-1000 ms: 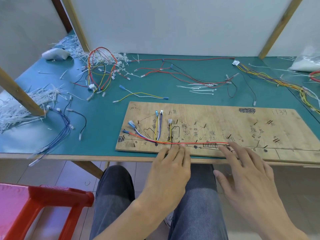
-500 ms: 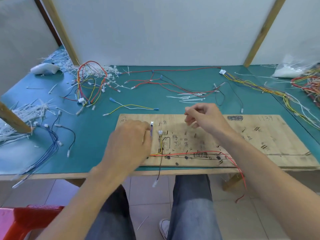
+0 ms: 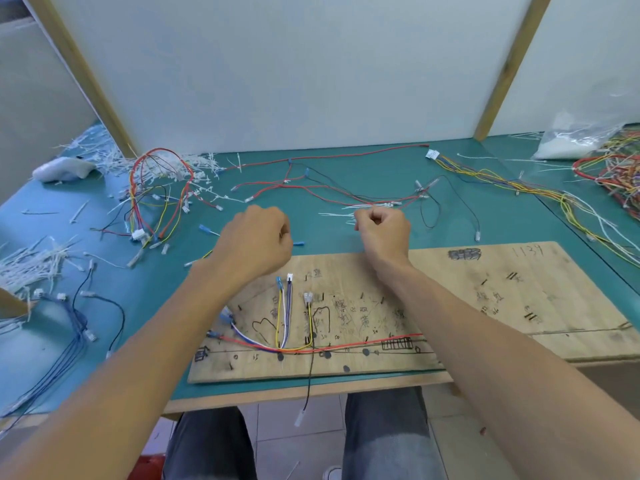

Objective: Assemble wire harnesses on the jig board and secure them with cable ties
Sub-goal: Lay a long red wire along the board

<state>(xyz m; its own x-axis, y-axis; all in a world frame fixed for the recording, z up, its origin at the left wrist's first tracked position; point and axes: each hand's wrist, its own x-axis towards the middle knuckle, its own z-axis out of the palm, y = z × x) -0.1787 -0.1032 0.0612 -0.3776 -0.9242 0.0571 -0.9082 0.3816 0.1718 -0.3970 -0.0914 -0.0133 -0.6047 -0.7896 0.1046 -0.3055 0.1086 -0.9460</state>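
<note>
The left hand (image 3: 256, 242) has its fingers curled tight into a fist, knuckles up, over the teal table (image 3: 363, 174) just beyond the far edge of the jig board (image 3: 485, 306). A blue terminal (image 3: 298, 243) shows just beside its knuckles, but I cannot tell whether the fingers grip anything. The right hand (image 3: 382, 233) is likewise curled, thumb against the forefinger, close to a small scatter of white cable ties (image 3: 334, 214); whether it pinches one cannot be told. Both forearms reach forward across the board, the wrists raised above it. The wire harness (image 3: 346, 344) lies on the near left part of the board: red and yellow wires run along a drawn line, and short branches rise to small connectors. A black wire (image 3: 308, 382) hangs off the table's front edge. "1134" is handwritten at the board's far right corner; the other marks are too scrawled to read.
</note>
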